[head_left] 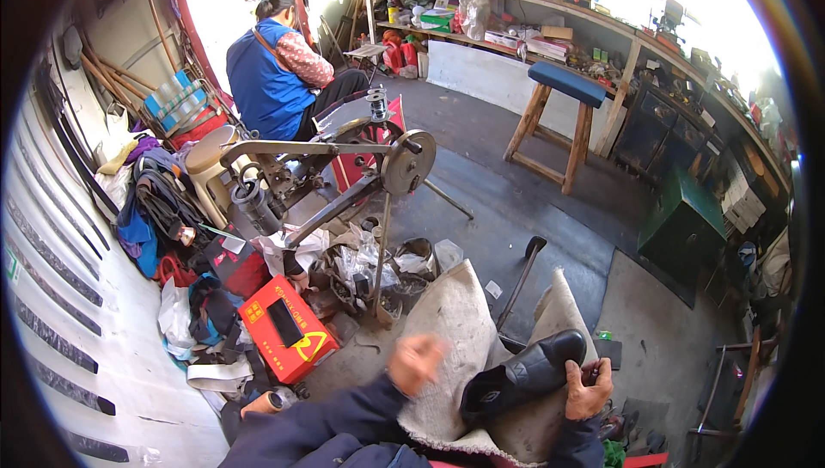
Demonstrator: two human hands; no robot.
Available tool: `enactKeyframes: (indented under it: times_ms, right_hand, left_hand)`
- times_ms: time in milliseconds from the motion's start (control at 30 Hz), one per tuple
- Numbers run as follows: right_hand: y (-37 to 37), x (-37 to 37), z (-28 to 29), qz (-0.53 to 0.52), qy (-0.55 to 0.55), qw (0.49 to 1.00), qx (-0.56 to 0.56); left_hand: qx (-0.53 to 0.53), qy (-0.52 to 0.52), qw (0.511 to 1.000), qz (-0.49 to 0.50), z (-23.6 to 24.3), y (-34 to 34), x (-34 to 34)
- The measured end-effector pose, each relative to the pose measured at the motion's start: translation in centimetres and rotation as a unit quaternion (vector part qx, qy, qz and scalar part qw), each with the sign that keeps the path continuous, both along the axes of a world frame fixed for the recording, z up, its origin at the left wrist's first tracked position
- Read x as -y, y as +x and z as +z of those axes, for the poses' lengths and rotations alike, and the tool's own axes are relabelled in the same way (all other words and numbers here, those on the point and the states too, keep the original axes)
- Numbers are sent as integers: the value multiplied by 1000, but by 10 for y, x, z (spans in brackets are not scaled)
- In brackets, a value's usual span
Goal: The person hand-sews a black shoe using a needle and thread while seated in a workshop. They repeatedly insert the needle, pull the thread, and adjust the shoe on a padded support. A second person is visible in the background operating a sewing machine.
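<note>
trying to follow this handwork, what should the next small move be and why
Perhaps bring the left hand to the black shoe to steady it: that hand is off the shoe, which lies on the beige cloth with only the right hand at its edge.

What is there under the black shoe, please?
Under the black shoe is a stained beige cloth; whatever lies beneath the cloth there is covered and cannot be seen.

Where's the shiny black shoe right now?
The shiny black shoe is in the head view's lower part, right of centre, lying on the pale grey cloth between the blurred left hand and the right hand.
</note>
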State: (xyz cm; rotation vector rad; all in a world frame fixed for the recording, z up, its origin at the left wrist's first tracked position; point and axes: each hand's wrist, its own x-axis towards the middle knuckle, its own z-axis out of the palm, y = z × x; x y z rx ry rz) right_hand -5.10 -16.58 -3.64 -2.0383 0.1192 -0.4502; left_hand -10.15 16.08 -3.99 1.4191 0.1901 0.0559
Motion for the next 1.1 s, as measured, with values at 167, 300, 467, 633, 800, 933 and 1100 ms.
enactKeyframes:
  times_ms: [167,300,467,633,800,933,1100]
  right_hand:
    - [1,1,-2,7,-12,1000,-8]
    - [1,6,0,42,9,999,-13]
    - [-8,26,2,184,243,947,-98]
    - [-23,28,-3,313,305,889,-139]
    - [-39,15,4,155,103,968,-167]
    - [-44,11,16,143,292,919,-223]
    - [-37,5,18,181,292,913,-218]
  left_hand:
    - [-65,-28,974,214,-15,-7,-125]
    - [-106,155,973,131,-8,-23,-130]
    - [69,500,862,49,38,2,-62]
    - [331,417,825,-189,62,49,51]
    - [281,457,774,-335,57,79,127]
    - [278,342,824,-356,41,101,132]
    - [245,292,851,-360,31,110,131]
